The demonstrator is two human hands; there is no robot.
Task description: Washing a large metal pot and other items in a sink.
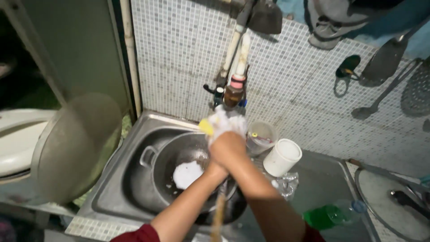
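We see both hands pressed together over the steel sink (112,188), the right hand (230,150) covering the left and squeezing a foamy yellow sponge (214,124) just under the wall tap (233,92). Below them a dark wok (179,170) holding suds sits in the sink. A white cup (282,157) lies tilted beside a clear plastic cup (261,136), and a green bottle (333,215) lies on the bench (322,183).

A wall (179,58) of small grey-white mosaic tiles rises behind the steel sink (116,179). Pipes (237,49) run down it. Ladles (380,62) and a cloth (331,22) hang at the right. A dark doorway (27,54) opens left. Light is dim.
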